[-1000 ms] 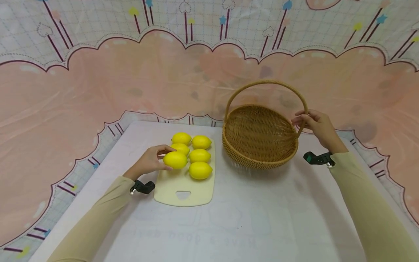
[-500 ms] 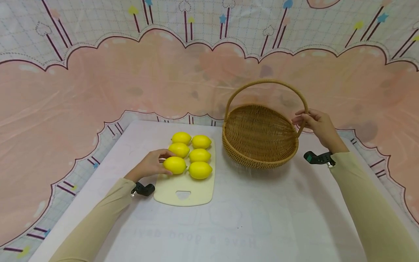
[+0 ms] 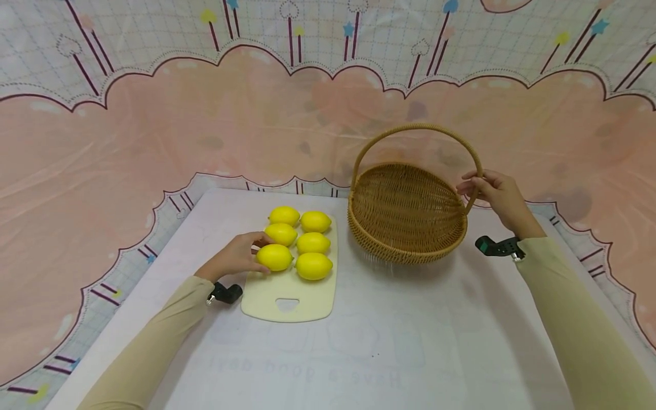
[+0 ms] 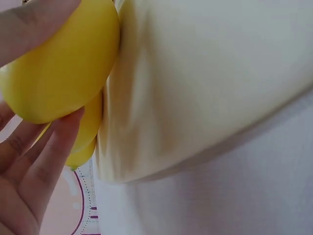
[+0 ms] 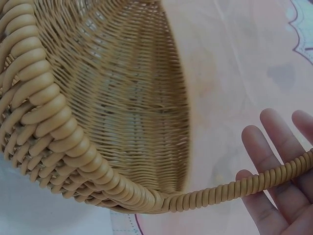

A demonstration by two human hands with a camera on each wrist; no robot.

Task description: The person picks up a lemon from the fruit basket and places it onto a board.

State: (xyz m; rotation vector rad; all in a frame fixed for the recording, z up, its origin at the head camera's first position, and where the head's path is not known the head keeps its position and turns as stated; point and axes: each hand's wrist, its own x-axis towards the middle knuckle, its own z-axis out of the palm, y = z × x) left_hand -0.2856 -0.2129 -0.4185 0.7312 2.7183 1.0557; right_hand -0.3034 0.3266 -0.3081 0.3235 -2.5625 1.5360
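In the head view my left hand (image 3: pixel 236 256) holds a yellow lemon (image 3: pixel 275 258) at the near left of the lemons on a cream cutting board (image 3: pixel 287 293). The left wrist view has the thumb on one side of this lemon (image 4: pixel 68 63) and a fingertip on the other, with the lemon right against the board (image 4: pixel 195 88). At the right, my right hand (image 3: pixel 494 196) holds the side of the handle (image 3: pixel 417 126) of a wicker basket (image 3: pixel 410 210). The basket tips toward me, nothing inside. In the right wrist view, long fingers lie behind the handle (image 5: pixel 220 194).
Several other lemons (image 3: pixel 314 266) sit in two columns on the board, close together. The basket stands just right of the board on a white table (image 3: pixel 400 330). A pink patterned cloth (image 3: pixel 256 125) rises behind the table.
My left hand has lowered the lemon slightly onto the board, in line with its neighbours, and still holds it. The right hand and basket have stayed in place.
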